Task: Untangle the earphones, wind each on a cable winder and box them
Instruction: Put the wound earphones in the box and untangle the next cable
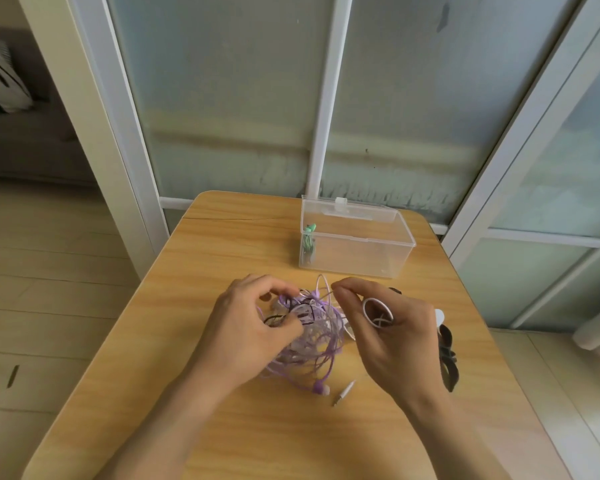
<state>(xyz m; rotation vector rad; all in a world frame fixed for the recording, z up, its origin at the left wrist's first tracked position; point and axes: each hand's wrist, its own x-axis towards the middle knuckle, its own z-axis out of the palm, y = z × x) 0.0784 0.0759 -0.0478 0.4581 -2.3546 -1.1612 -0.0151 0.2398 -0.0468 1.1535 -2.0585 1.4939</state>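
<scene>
A tangled bundle of purple, white and black earphone cables [312, 337] lies on the wooden table [222, 237] between my hands. My left hand [250, 327] grips the bundle's left side, fingers curled into the black and purple strands. My right hand [385, 327] pinches a purple strand at its fingertips and has a white cable loop [378, 311] wound round its fingers. A purple earbud [321, 389] and a white jack plug [343, 393] lie just in front of the tangle. The clear plastic box [357, 244] stands open behind, with green earphones on a winder [309, 240] inside at its left end.
Dark cable winders [449, 355] lie at the table's right edge beside my right hand, with a white piece [440, 317] above them. Frosted glass panels in white frames stand close behind the table. Pale floor lies to the left.
</scene>
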